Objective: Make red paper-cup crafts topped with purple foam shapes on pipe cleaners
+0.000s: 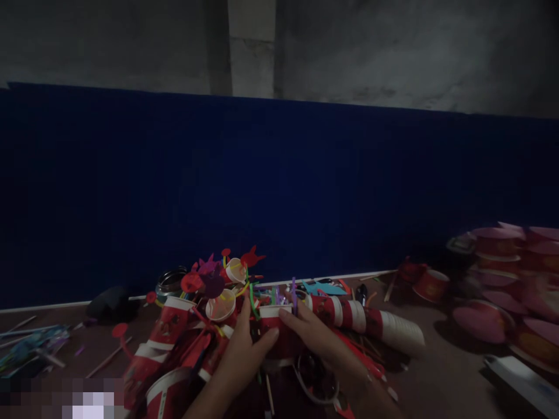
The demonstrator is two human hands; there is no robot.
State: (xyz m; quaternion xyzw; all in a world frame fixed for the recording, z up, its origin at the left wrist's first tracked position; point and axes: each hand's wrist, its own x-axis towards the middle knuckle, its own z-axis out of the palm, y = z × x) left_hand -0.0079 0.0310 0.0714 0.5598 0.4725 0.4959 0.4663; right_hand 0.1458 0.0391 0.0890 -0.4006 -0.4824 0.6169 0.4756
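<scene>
A red paper cup (278,343) with a white band along its top stands between my two hands. My left hand (248,343) is closed around its left side, thumb across the front. From the right, my right hand (312,329) grips the cup near its top edge. A green fuzzy stem (253,302) sticks up on the left side and a purple stem (294,294) on the right. Just right of my right hand lies a long row of nested paper cups (364,319). Several decorated red cups (172,321) are heaped to the left of my left hand.
A dark blue panel (279,192) rises behind the table (432,372). Pink and red paper bowls (498,244) are stacked at right, near a lone red cup (431,285). A clear round lid or container (317,378) lies below my hands. Sticks and blue scraps (48,343) lie far left.
</scene>
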